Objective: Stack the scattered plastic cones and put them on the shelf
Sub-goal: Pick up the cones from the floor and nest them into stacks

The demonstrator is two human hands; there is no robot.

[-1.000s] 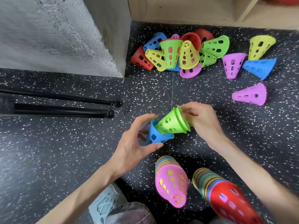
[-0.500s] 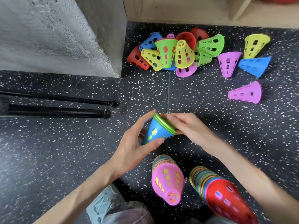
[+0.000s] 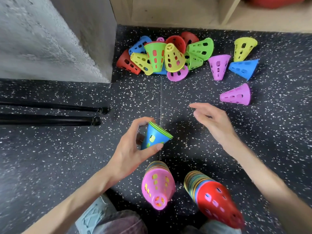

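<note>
My left hand gripped the blue cone, green nested inside, above the speckled black floor. My right hand hovered empty, fingers relaxed. The wooden shelf was cut off above; the red stack blurred.

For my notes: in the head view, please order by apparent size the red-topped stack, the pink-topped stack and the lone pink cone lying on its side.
1. red-topped stack
2. pink-topped stack
3. lone pink cone
The stacks are nearer the camera, so true sizes stay unsure.
</note>
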